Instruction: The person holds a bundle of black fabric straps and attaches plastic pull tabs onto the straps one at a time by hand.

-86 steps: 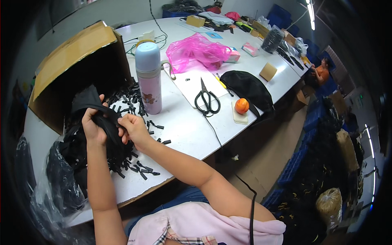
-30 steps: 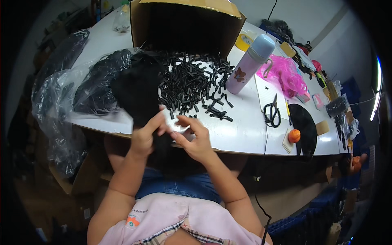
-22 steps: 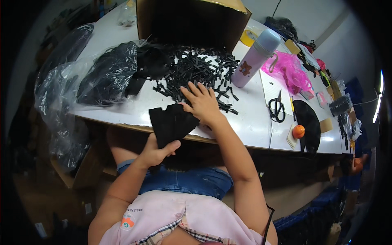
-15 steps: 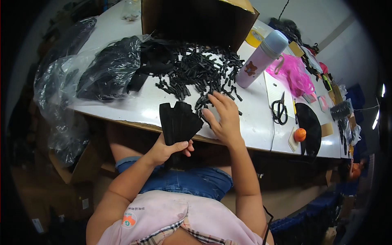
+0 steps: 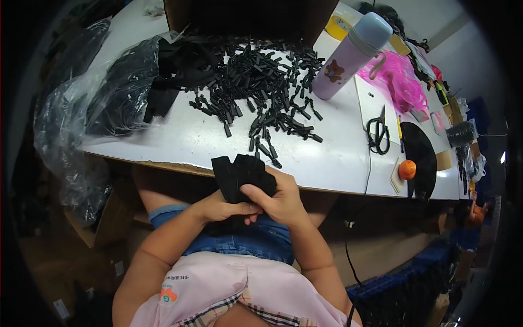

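A fanned bundle of black fabric strips [image 5: 234,173] is held over my lap, just in front of the table's edge. My left hand [image 5: 219,208] is closed round its lower part. With thumb and fingers, my right hand [image 5: 282,197] grips the bundle's right side; its fingertips are hidden behind the fabric. Beyond both hands, a large pile of small black pieces that look like zipper pulls [image 5: 248,76] spreads over the white table [image 5: 190,144]. A few of them lie close to the bundle's upper edge.
Clear plastic bags with black material [image 5: 122,90] lie at the left. A dark-sided box [image 5: 239,19] stands behind the pile. To the right are a lilac flask [image 5: 348,62], black scissors [image 5: 378,133], a pink bag [image 5: 400,82], an orange fruit [image 5: 407,169] and a black curved piece [image 5: 422,158].
My right hand has come down from beside the small black pieces and taken hold of the bundle's right side. My left hand keeps its grip. The view has shifted slightly.
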{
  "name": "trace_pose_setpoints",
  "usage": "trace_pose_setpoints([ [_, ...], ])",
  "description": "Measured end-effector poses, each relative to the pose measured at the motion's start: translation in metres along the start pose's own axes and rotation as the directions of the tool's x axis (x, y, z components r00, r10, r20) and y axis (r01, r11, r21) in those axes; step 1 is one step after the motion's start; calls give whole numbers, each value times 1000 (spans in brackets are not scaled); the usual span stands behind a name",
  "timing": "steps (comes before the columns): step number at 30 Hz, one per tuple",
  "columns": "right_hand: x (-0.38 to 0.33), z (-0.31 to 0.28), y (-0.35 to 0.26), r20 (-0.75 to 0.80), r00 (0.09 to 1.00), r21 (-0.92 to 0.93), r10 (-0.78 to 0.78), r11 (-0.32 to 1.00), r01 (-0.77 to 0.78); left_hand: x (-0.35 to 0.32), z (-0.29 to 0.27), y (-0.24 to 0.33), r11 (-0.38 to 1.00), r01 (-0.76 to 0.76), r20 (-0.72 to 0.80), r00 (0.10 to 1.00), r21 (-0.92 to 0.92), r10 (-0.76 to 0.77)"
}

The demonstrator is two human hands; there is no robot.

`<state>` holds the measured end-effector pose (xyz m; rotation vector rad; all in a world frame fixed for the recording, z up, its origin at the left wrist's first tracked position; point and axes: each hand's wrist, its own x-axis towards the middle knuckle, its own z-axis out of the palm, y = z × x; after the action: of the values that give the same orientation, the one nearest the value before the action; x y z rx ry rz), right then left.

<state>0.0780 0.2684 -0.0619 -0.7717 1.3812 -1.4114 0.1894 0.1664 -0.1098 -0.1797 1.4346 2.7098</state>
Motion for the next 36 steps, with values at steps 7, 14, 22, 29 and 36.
trace_pose_setpoints([
  [7, -2, -19, 10, -332, 709, -465, -622, 762, 450, 1, 4, 12, 985, -13, -168, 985, 173, 43],
  [14, 2, 3, -1, 124, 599, -868, -791, 206, 452, 3, 2, 3, 980, -32, -187, 980, 197, 70],
  [22, -30, -15, 20, -97, 536, -717, -838, 433, 547, -6, 1, 14, 962, -31, -181, 980, 270, 82],
  [29, -101, -112, 142, -409, 708, -874, -575, 470, -123, -15, -4, 20, 951, 82, -271, 962, 299, 2],
  [36, -114, -154, 205, -726, 396, -687, -562, 612, -391, -10, 4, 17, 903, -152, -221, 941, 403, 257],
])
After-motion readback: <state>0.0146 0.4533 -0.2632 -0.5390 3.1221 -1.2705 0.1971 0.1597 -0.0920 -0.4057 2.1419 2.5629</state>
